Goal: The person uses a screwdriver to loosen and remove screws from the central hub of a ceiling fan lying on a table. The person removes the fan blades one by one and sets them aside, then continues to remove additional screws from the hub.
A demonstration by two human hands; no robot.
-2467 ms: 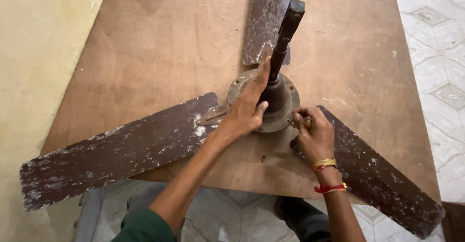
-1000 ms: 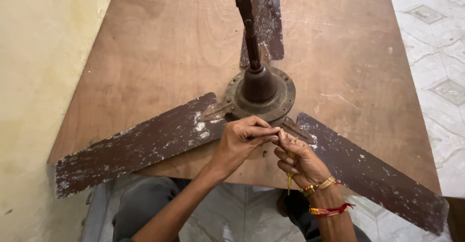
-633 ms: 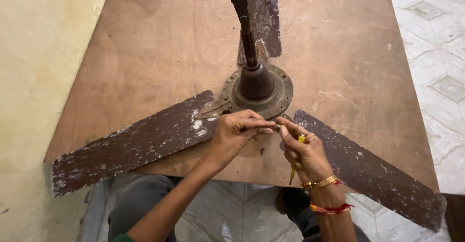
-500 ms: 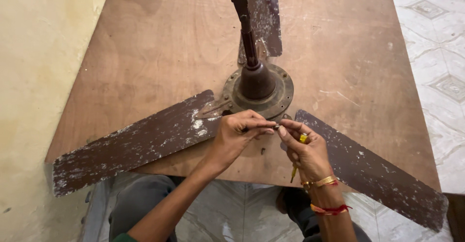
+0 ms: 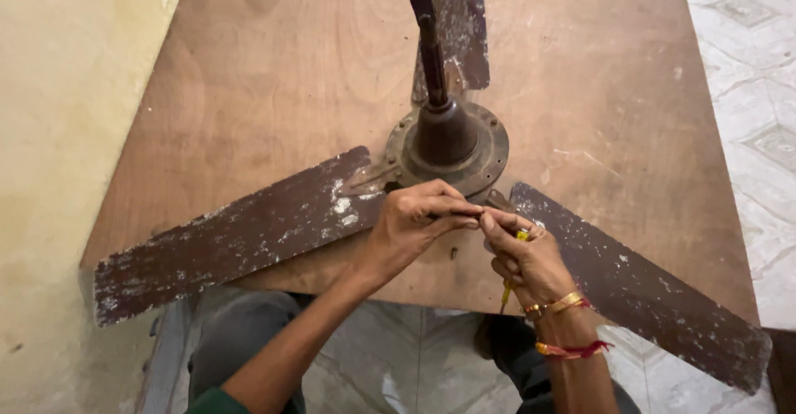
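The ceiling fan (image 5: 444, 145) lies on the wooden tabletop (image 5: 249, 74) with its round motor housing facing up and its rusted down rod rising from the middle, its long axis pointing up and away from us toward the far edge. Three worn brown blades spread flat from the hub — one to the left (image 5: 232, 236), one to the right (image 5: 638, 285) past the near edge, one straight away — which keeps the heavy hub steady, we judge. Our left hand (image 5: 410, 227) rests at the near rim of the housing, fingers (image 5: 456, 211) pressed together and pinching something small at their tips; what it is we cannot tell. Our right hand (image 5: 531, 261) meets it just beside the root of the right blade, closed around a thin yellow-handled tool (image 5: 507, 285) — likely a screwdriver, its handle pointing down toward us. The two hands touch at the fingertips. Below the table edge, a pale tiled floor (image 5: 746, 66) and our knees show.
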